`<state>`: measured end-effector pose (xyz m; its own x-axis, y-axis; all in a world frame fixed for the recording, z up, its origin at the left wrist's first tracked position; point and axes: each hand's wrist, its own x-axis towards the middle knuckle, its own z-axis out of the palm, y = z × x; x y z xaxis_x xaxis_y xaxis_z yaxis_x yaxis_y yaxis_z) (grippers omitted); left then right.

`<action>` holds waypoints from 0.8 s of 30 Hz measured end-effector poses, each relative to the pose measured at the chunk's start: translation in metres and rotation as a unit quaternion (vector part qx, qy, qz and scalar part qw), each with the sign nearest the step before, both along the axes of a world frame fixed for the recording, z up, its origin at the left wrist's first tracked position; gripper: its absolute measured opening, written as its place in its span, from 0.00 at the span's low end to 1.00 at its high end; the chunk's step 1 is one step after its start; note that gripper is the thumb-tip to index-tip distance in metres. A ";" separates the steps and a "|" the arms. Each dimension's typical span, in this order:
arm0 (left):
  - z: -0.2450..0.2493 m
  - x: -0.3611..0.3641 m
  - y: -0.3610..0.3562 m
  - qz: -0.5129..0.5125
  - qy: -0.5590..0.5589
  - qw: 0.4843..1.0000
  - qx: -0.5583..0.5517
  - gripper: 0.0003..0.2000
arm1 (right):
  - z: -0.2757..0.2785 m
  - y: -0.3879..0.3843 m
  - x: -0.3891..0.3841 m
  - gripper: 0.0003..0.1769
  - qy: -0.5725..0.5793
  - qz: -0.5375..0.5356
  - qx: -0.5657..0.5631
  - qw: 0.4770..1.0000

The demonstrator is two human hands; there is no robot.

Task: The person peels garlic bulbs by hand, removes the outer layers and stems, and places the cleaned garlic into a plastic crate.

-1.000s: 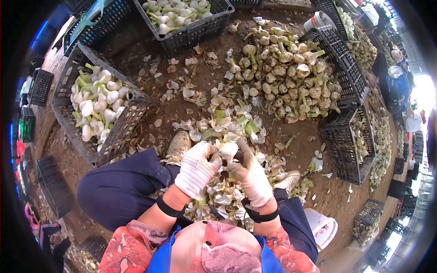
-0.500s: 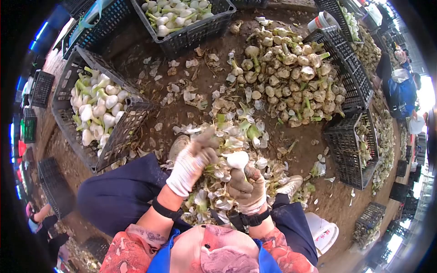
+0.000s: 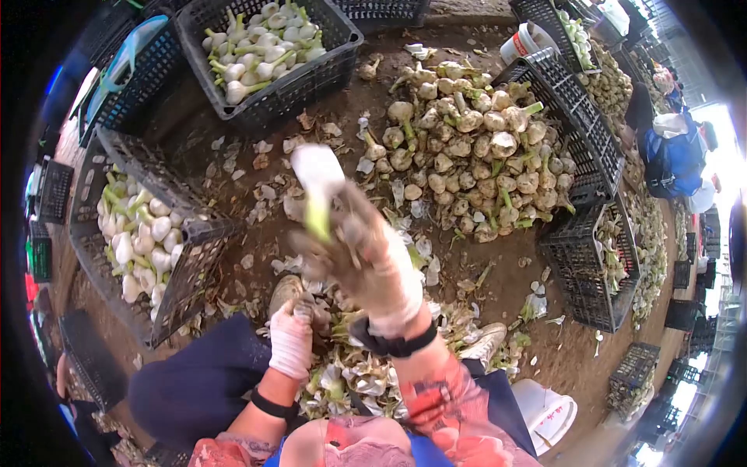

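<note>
Garlic bulb (image 3: 317, 173): white, peeled, located upper centre of the frame, left of centre. Its green stem points down into the right hand (image 3: 367, 261).

Right hand: gloved, extended forward and up at frame centre. The fingers (image 3: 342, 233) are closed around the stem, so the bulb stands above the glove. A dark band encircles the wrist.

Left hand (image 3: 291, 339): gloved, low in the frame, lower left of the right hand. It rests against the heap of peelings (image 3: 354, 377) beside the shoe (image 3: 283, 293). The fingers are curled downward; whether they grip anything cannot be determined.

Heap of peelings: pale skins and green scraps, lying between the person's legs at lower centre.

Dirt floor (image 3: 498, 265): carries all items; loose skins are scattered across it.

Pile of unpeeled garlic (image 3: 467, 148): soil-coloured bulbs, upper right of the held bulb, well apart from it.

Upper crate (image 3: 296, 87): black, at the top of the frame, contains peeled white bulbs.

Left crate (image 3: 196, 257): black, tilted, at left of the frame, contains peeled white bulbs with green stems.

Right crates (image 3: 585, 268): black, at right of the frame, just beside the pile.

White bucket (image 3: 546, 406): lower right, near the person's leg.
</note>
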<state>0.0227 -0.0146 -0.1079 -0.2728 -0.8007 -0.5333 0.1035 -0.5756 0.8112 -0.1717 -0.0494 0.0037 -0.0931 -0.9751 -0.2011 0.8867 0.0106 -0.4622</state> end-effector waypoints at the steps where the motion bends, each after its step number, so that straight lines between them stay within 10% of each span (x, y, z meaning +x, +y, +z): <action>1: 0.002 -0.004 0.002 0.002 0.011 1.000 0.023 0.14 | 0.007 -0.025 -0.014 0.48 0.080 -0.003 -0.077 0.994; 3: 0.001 -0.006 -0.002 -0.018 -0.048 0.996 0.069 0.13 | -0.028 -0.059 -0.033 0.42 0.313 -0.112 0.026 0.943; 5: 0.018 -0.013 -0.008 -0.110 -0.135 0.983 0.062 0.09 | -0.087 -0.064 -0.080 0.37 0.737 -0.084 0.208 0.637; 7: 0.016 -0.014 -0.004 -0.162 -0.206 0.965 0.014 0.10 | -0.136 -0.053 -0.124 0.27 0.810 0.067 0.367 0.453; 10: 0.015 -0.015 0.001 -0.182 -0.186 0.964 0.057 0.11 | -0.198 -0.046 -0.187 0.17 0.806 0.177 0.447 0.345; 15: 0.010 -0.012 0.001 -0.217 -0.204 0.953 0.060 0.14 | -0.223 -0.035 -0.198 0.13 0.860 0.080 0.365 0.347; 18: 0.011 -0.022 -0.001 -0.181 -0.145 0.970 0.078 0.20 | -0.203 -0.001 -0.155 0.17 0.834 0.005 0.326 0.445; 19: 0.012 -0.023 0.001 -0.138 -0.088 0.983 0.088 0.25 | -0.164 0.012 -0.122 0.18 0.761 0.004 0.304 0.573; 24: 0.022 -0.025 0.003 -0.110 0.049 0.991 0.054 0.30 | -0.098 0.083 0.023 0.32 0.796 -0.027 0.077 0.599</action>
